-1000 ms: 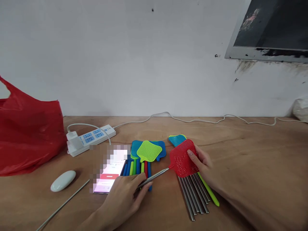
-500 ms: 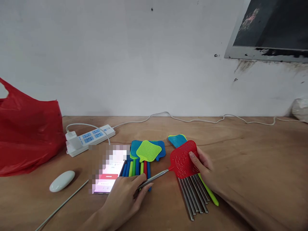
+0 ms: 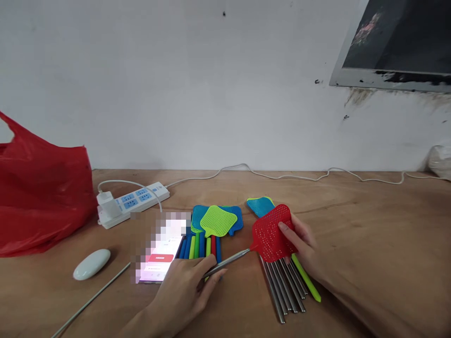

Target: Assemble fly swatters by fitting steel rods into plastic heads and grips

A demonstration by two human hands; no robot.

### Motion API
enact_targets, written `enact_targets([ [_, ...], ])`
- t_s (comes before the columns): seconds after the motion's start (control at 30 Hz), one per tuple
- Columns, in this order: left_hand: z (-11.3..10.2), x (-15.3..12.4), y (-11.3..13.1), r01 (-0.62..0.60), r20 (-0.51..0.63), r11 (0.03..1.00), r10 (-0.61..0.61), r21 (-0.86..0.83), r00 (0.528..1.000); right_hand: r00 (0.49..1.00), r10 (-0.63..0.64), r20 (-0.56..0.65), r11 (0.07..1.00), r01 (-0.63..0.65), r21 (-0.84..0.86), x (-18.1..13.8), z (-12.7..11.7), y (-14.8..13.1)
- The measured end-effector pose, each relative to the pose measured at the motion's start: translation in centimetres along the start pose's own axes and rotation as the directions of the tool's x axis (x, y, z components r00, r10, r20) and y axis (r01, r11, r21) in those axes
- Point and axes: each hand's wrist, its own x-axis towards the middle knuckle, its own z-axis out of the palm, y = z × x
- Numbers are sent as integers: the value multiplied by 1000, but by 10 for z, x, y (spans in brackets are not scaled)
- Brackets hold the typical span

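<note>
My left hand [image 3: 192, 286] is closed around a metal rod [image 3: 229, 261], whose far end meets the neck of a red fly swatter head [image 3: 273, 234]. My right hand [image 3: 303, 239] pinches that perforated head at its right side, thumb on top. Beneath it several silver metal rods [image 3: 282, 291] lie fanned on the table, beside a lime green handle [image 3: 306, 279]. Beyond my left hand are several coloured handles [image 3: 201, 246] in blue, green and red. Behind these lie a lime swatter head [image 3: 218, 220] and blue swatter heads [image 3: 236, 219], overlapping.
A lit phone [image 3: 160, 258] lies left of the handles. Farther left are a white mouse [image 3: 91, 264], a power strip [image 3: 141, 202] with a plug, and a red plastic bag [image 3: 42, 197]. A thin white cable [image 3: 282, 177] runs along the wall. Another blue swatter head [image 3: 260, 205] lies behind the red one.
The red head, held by my right hand, has moved slightly right, and the rod in my left hand has shifted with it. Both hands keep their grip.
</note>
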Motion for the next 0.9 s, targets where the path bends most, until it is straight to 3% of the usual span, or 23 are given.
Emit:
enact_targets([
  [0.1, -3, 2, 5, 35, 21, 998, -34, -58, 999, 996, 87, -6, 992, -86, 97, 10, -6, -7],
  [0.27, -6, 2, 3, 85, 78, 992, -77, -98, 994, 973, 153, -171, 960, -105, 261, 26, -19, -16],
  [0.33, -3, 0, 1, 93, 118, 992, -83, -88, 990, 970, 168, -175, 946, -109, 307, 24, -16, -16],
  [0.43, 1, 0, 4, 90, 137, 993, -79, -74, 987, 991, 122, 48, 958, -131, 256, 11, -1, -11],
  [0.5, 1, 1, 7, 59, 144, 994, -46, -91, 989, 965, 142, 220, 969, -182, 169, 3, 11, -7],
  [0.57, -2, 3, 8, 1, 108, 994, 11, -109, 994, 953, 162, 257, 964, -209, 166, -2, 19, -3],
  [0.7, -7, 7, 3, -67, -36, 997, 68, 31, 997, 976, 187, 110, 949, -209, 238, 4, 15, -2],
  [0.8, -5, 8, -2, -90, -42, 985, 97, 144, 994, 978, 210, -6, 942, -200, 270, 11, 6, -4],
  [0.9, 0, 6, -3, -99, -51, 981, 109, 164, 993, 969, 247, -19, 935, -233, 268, 12, 6, -6],
])
